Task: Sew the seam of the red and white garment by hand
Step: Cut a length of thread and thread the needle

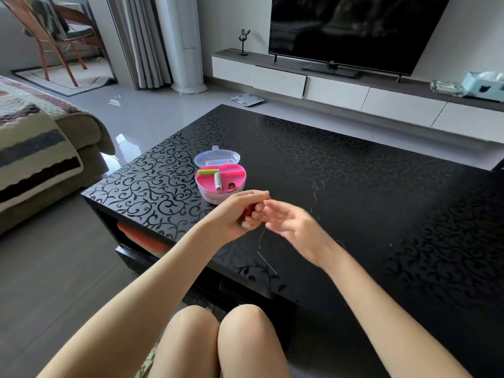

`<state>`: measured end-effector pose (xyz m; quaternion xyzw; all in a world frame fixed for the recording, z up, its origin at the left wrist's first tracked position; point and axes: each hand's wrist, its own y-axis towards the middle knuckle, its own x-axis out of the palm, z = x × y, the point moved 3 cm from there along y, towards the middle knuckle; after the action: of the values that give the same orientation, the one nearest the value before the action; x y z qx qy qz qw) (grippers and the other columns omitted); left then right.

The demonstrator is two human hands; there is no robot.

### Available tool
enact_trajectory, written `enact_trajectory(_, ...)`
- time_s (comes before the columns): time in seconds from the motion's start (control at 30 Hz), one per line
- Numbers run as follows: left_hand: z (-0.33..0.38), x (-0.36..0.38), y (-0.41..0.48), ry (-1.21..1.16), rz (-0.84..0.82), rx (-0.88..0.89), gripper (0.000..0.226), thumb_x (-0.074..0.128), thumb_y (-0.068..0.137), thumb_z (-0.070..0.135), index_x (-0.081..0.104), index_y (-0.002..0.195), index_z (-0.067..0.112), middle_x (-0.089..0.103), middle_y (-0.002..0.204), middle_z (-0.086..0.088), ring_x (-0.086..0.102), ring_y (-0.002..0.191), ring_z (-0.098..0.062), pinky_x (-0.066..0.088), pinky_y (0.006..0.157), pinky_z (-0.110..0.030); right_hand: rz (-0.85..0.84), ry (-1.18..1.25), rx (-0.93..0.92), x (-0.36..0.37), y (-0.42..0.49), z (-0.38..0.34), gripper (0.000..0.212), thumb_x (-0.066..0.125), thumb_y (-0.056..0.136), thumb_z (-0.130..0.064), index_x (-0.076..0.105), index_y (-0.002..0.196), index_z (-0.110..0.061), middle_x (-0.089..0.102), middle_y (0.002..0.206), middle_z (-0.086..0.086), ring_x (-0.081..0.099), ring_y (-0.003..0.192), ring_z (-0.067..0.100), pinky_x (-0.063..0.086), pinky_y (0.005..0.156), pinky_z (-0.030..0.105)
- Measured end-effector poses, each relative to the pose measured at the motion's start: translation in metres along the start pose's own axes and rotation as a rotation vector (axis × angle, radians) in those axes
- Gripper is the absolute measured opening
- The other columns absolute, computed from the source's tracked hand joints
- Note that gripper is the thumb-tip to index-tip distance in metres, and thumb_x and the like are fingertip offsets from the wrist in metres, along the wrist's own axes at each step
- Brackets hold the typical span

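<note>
My left hand (237,214) curls around a red thread spool (248,211) above the front of the black table (354,186). Close to its right, my right hand (291,222) is blurred, its fingers loosely spread near the spool's top. A thin thread (261,237) trails down from between the hands. A needle (267,263) lies on the table below them. Another loose thread (316,192) curls on the table to the right. The red and white garment is not in view.
A pink sewing box (221,184) with its clear lid (216,156) open holds a green and a white spool, just behind my left hand. A sofa (41,148) stands at the left. The TV stand (354,94) runs along the back. My knees (218,339) are below.
</note>
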<state>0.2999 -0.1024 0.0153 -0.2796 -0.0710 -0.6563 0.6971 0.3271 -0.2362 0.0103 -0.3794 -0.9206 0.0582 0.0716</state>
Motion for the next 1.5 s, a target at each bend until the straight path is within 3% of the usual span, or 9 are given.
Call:
enact_trajectory(0.07, 0.003, 0.0, 0.003, -0.078, 0.011, -0.014, 0.02, 0.051, 0.095, 0.01, 0.052, 0.075, 0.009, 0.043, 0.049, 0.003, 0.034, 0.035, -0.003, 0.016, 0.031, -0.012, -0.105, -0.147, 0.005, 0.011, 0.004, -0.001, 0.033, 0.048, 0.094, 0.001, 0.06, 0.123, -0.011, 0.07, 0.099, -0.002, 0.064, 0.089, 0.01, 0.048, 0.082, 0.025)
enact_trajectory(0.17, 0.005, -0.01, 0.005, -0.193, 0.052, -0.044, 0.017, 0.052, 0.093, 0.012, 0.05, 0.076, 0.011, 0.043, 0.049, 0.005, 0.034, 0.033, -0.001, 0.019, 0.03, -0.009, -0.019, -0.371, -0.041, 0.008, 0.01, -0.003, 0.021, 0.053, 0.098, -0.019, 0.07, 0.105, -0.01, 0.05, 0.06, -0.009, 0.039, 0.053, 0.003, 0.031, 0.054, 0.019)
enact_trajectory(0.37, -0.008, -0.044, 0.002, -0.234, 0.137, -0.113, 0.022, 0.056, 0.087, 0.014, 0.045, 0.067, 0.013, 0.041, 0.049, 0.004, 0.033, 0.034, -0.002, 0.017, 0.032, -0.01, 0.121, -0.387, -0.113, -0.019, 0.008, -0.013, 0.028, 0.056, 0.096, -0.017, 0.07, 0.074, -0.006, 0.031, 0.049, -0.006, 0.025, 0.044, 0.004, 0.025, 0.047, 0.014)
enact_trajectory(0.53, -0.016, -0.08, 0.004, -0.398, 0.213, -0.089, 0.016, 0.056, 0.083, 0.008, 0.045, 0.073, 0.013, 0.04, 0.049, 0.004, 0.035, 0.034, -0.002, 0.02, 0.032, -0.009, 0.218, -0.402, -0.076, -0.059, 0.004, -0.022, 0.028, 0.056, 0.096, -0.013, 0.07, 0.074, -0.001, 0.029, 0.045, -0.01, 0.022, 0.045, 0.006, 0.019, 0.051, 0.026)
enact_trajectory(0.87, 0.001, -0.152, -0.013, -0.175, 0.399, -0.079, 0.025, 0.052, 0.093, 0.008, 0.043, 0.07, 0.012, 0.039, 0.047, 0.005, 0.031, 0.032, -0.003, 0.02, 0.031, -0.009, 0.367, -0.438, -0.035, -0.114, -0.013, -0.022, 0.029, 0.055, 0.095, -0.01, 0.069, 0.072, 0.0, 0.024, 0.046, -0.007, 0.02, 0.046, 0.009, 0.022, 0.049, 0.024)
enact_trajectory(1.17, 0.021, -0.186, -0.033, -0.225, 0.57, -0.011, 0.012, 0.058, 0.09, 0.008, 0.052, 0.08, 0.008, 0.048, 0.054, 0.002, 0.039, 0.036, -0.001, 0.031, 0.034, -0.008, 0.022, -0.531, 0.239, -0.116, -0.047, 0.003, 0.026, 0.062, 0.088, -0.006, 0.07, 0.064, -0.001, 0.022, 0.047, -0.002, 0.019, 0.046, 0.011, 0.021, 0.047, 0.019)
enact_trajectory(1.27, 0.022, -0.177, -0.028, -0.281, 0.544, 0.011, 0.011, 0.059, 0.089, 0.009, 0.053, 0.079, 0.008, 0.049, 0.058, 0.003, 0.04, 0.038, 0.0, 0.031, 0.034, -0.007, -0.078, -0.638, 0.363, -0.119, -0.059, 0.02, 0.022, 0.063, 0.087, -0.008, 0.072, 0.067, -0.001, 0.037, 0.044, 0.003, 0.028, 0.043, 0.011, 0.026, 0.048, 0.022)
enact_trajectory(1.4, 0.02, -0.148, -0.023, -0.242, 0.431, -0.022, 0.014, 0.059, 0.088, 0.01, 0.052, 0.076, 0.009, 0.048, 0.051, 0.004, 0.038, 0.036, 0.0, 0.03, 0.032, -0.008, -0.094, -0.841, 0.449, -0.124, -0.071, 0.036, 0.008, 0.071, 0.083, -0.019, 0.078, 0.08, -0.016, 0.073, 0.075, -0.003, 0.065, 0.068, 0.005, 0.049, 0.07, 0.02)
enact_trajectory(1.5, 0.016, -0.118, -0.021, -0.13, 0.339, -0.055, 0.017, 0.062, 0.079, 0.008, 0.047, 0.072, 0.01, 0.046, 0.049, 0.005, 0.035, 0.034, -0.001, 0.028, 0.031, -0.009, -0.032, -0.897, 0.408, -0.124, -0.072, 0.033, 0.022, 0.075, 0.081, -0.025, 0.07, 0.102, -0.026, 0.07, 0.101, -0.017, 0.064, 0.096, -0.005, 0.046, 0.093, 0.018)
